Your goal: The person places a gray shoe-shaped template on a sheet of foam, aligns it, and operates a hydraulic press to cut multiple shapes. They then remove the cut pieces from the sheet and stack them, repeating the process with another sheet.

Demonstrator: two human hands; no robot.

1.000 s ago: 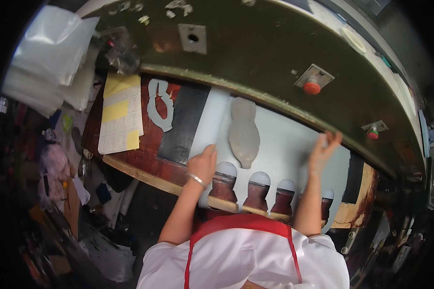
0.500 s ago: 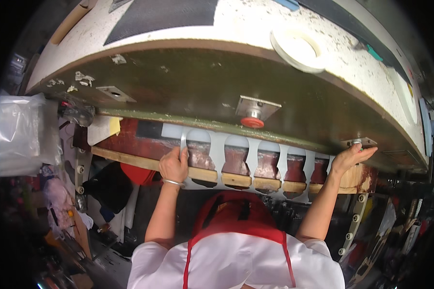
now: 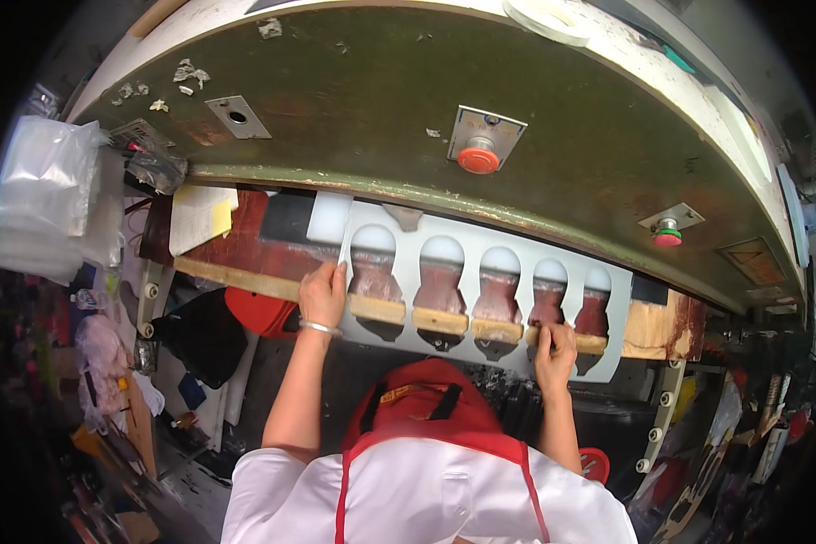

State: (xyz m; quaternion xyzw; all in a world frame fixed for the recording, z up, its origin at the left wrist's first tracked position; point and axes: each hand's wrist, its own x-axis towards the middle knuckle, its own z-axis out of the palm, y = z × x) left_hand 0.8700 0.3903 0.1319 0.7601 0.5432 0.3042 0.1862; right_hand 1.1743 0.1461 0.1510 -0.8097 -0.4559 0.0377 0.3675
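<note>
A left hand [image 3: 323, 295] is pinching the left edge of a pale sheet [image 3: 405, 272] with five sole-like cutouts, and a right hand [image 3: 554, 355] is grasping the strip between the last two. A green machine front [image 3: 335, 136] is overhanging its far edge, hiding all but the tip of a grey template [image 3: 403, 218]. The sheet is lying across a red-brown workbench [image 3: 245, 243], overhanging its wooden front; clear plastic bags [image 3: 50, 172] are crowding the left, floor clutter blurring.

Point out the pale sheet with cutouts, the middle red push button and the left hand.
Pale sheet [image 3: 472, 272], head view: bare strip near its middle.
Middle red push button [image 3: 478, 160], head view: its round cap.
Left hand [image 3: 323, 296], head view: back of the hand.
</note>
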